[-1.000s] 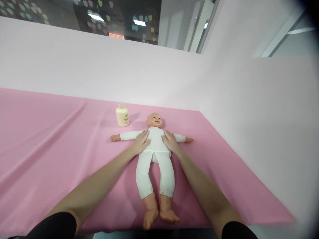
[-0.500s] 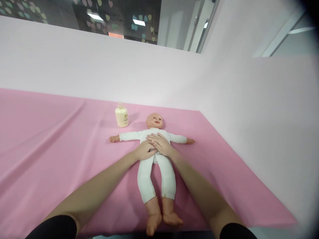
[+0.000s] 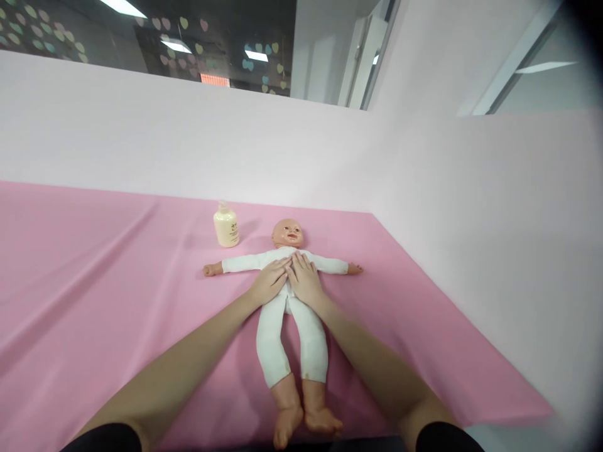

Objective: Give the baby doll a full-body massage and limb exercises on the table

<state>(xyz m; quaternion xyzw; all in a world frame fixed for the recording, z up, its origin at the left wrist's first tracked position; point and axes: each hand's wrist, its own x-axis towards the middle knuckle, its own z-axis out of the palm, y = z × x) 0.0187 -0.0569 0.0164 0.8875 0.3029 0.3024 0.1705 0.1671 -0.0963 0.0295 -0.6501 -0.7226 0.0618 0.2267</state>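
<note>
A baby doll (image 3: 292, 333) in a white suit lies on its back on the pink cloth (image 3: 94, 282), arms spread, bare feet towards me. My left hand (image 3: 269, 281) rests flat on the left side of the doll's torso, fingers pointing to its chest. My right hand (image 3: 304, 280) lies flat beside it on the right side of the torso. The two hands touch each other along the doll's middle. Neither hand grips anything.
A cream pump bottle (image 3: 226, 225) stands on the cloth just left of the doll's head. A pale pink wall (image 3: 471, 207) borders the cloth at the back and on the right. The cloth's near edge runs under the doll's feet.
My hands went from the doll's sides to overlapping on its belly, and now lie side by side on its chest. The view tilted slightly.
</note>
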